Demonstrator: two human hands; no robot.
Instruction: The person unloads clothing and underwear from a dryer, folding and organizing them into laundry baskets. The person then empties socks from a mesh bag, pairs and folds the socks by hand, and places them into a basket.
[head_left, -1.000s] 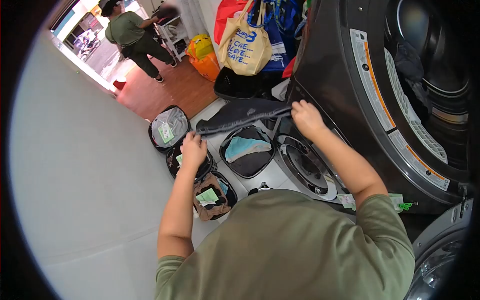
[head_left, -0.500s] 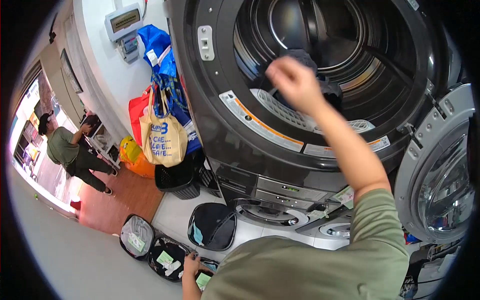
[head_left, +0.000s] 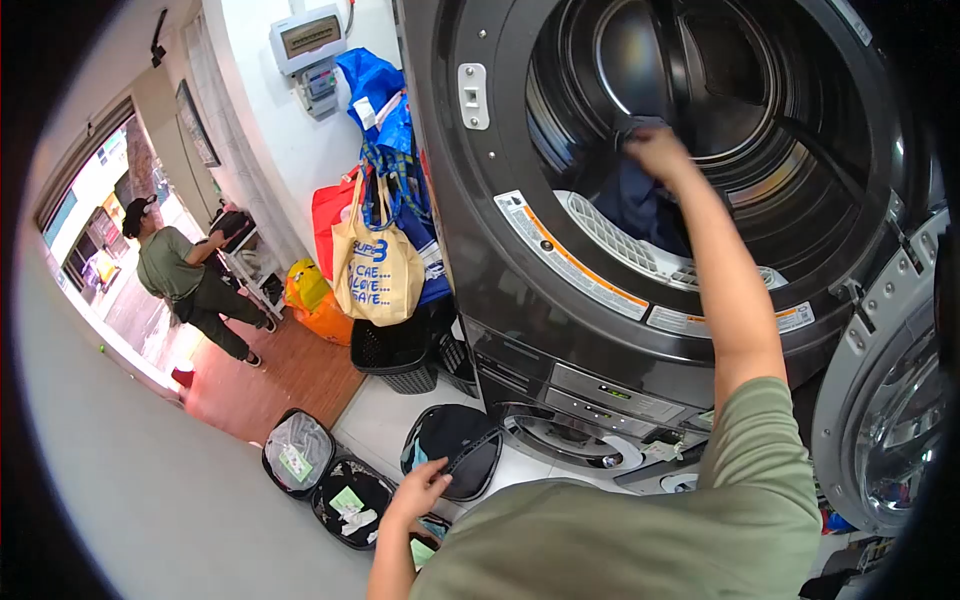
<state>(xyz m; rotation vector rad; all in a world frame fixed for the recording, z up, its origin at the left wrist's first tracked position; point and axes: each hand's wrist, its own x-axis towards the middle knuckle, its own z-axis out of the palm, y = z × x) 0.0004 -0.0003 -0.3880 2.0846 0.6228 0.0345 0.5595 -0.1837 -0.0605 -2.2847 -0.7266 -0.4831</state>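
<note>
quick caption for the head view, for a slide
Right hand at dark blue clothing inside the drum of an open machine, left hand near a laundry basket.

Dark grey dryer (head_left: 470, 270) with orange-striped white label (head_left: 570, 265)

- Grille (head_left: 605, 235) at the dryer's opening: pale grey lattice.
- Garment (head_left: 640, 205) inside the dryer: dark navy.
- Door (head_left: 840, 430) right of the dryer: silver-grey rim.
- Tote bag (head_left: 375, 280) left of the dryer: beige, blue lettering.
- Shopping bag (head_left: 330, 225) left of the dryer: red.
- Sack (head_left: 320, 312) farther left of the dryer: yellow upper part, orange lower part.
- Basket (head_left: 400, 380) at the dryer's lower left: black, perforated pattern.
- Wood floor (head_left: 310, 375), well left of the dryer: reddish brown.
- Shirt (head_left: 620, 540) in front of the dryer: plain olive green.
</note>
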